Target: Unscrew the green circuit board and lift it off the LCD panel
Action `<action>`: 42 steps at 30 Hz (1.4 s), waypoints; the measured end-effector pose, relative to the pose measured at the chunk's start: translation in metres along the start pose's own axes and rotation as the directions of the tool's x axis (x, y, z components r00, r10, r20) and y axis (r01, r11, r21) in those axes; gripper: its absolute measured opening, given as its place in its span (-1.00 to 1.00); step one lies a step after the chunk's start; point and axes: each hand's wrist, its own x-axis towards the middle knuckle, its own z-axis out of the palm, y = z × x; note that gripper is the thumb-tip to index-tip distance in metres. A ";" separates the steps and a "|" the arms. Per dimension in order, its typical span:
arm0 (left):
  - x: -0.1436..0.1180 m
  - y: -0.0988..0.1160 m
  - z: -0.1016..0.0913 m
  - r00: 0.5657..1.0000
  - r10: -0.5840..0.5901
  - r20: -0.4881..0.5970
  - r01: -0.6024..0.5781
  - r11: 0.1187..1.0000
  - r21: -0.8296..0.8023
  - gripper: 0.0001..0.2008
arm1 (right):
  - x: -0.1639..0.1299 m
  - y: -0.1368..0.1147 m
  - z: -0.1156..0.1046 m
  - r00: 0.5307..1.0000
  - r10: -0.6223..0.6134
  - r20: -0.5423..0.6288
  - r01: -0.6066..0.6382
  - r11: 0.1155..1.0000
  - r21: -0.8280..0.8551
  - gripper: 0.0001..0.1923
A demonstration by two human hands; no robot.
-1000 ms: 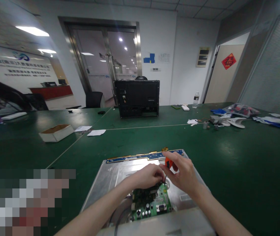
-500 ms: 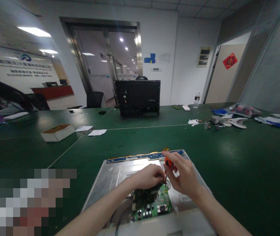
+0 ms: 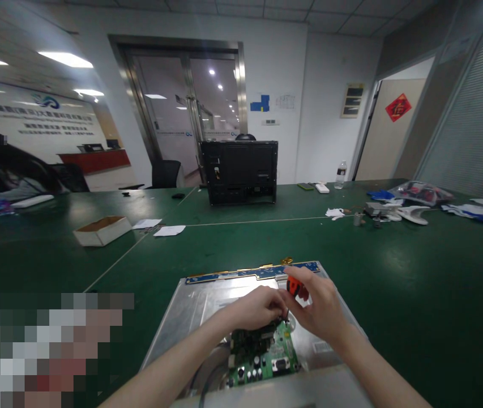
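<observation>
In front of me a metal-backed display panel (image 3: 176,322) lies on the table, with a blue circuit strip (image 3: 245,274) along its far edge. A green circuit board (image 3: 286,344) sits on the metal back. My right hand (image 3: 320,300) grips an orange-and-black screwdriver (image 3: 294,285), its shaft pointing down at the board's far right corner. My left hand (image 3: 262,307) is closed beside the shaft, fingertips pinched near that same corner. Whatever those fingertips hold is hidden.
An open white box (image 3: 103,232) and papers (image 3: 170,230) lie to the left on the green table (image 3: 394,283). A black monitor housing (image 3: 241,173) stands at the back. A bottle (image 3: 341,174), plastic bag (image 3: 422,192) and loose parts are at right. Another person (image 3: 16,158) sits far left.
My right hand has shifted slightly on the screwdriver, and more of its orange handle shows. My left hand stays at the board's corner. The view has moved a little.
</observation>
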 end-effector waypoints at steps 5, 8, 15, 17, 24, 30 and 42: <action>-0.001 0.000 0.000 1.000 0.002 0.006 -0.002 1.000 -0.001 -0.76 | 0.009 -0.005 -0.009 0.998 0.004 0.068 -0.003 1.000 -0.021 -0.88; -0.002 -0.003 0.003 0.999 -0.029 -0.037 0.029 1.000 -0.003 -0.80 | 0.023 -0.011 -0.017 0.971 0.079 0.226 -0.044 0.987 -0.154 -0.74; -0.004 -0.004 0.003 0.999 -0.036 0.003 0.037 0.999 -0.020 -0.79 | 0.075 -0.029 -0.033 0.679 0.310 0.666 0.000 0.907 -0.422 -0.71; -0.004 -0.004 0.002 1.000 -0.009 0.012 0.009 1.000 -0.007 -0.80 | 0.084 -0.031 -0.033 0.612 0.321 0.723 0.016 0.909 -0.417 -0.76; -0.003 -0.005 0.002 1.000 0.009 0.007 -0.009 1.000 -0.021 -0.81 | 0.086 -0.031 -0.034 0.558 0.358 0.749 -0.010 0.905 -0.425 -0.81; -0.007 0.001 -0.001 1.000 -0.010 0.020 0.009 0.999 0.052 -0.78 | 0.086 -0.019 -0.039 0.597 0.336 0.728 -0.028 0.916 -0.400 -0.81; -0.005 0.007 -0.005 0.997 -0.049 0.060 0.045 0.997 0.070 -0.77 | 0.087 -0.017 -0.043 0.578 0.319 0.751 -0.023 0.926 -0.376 -0.84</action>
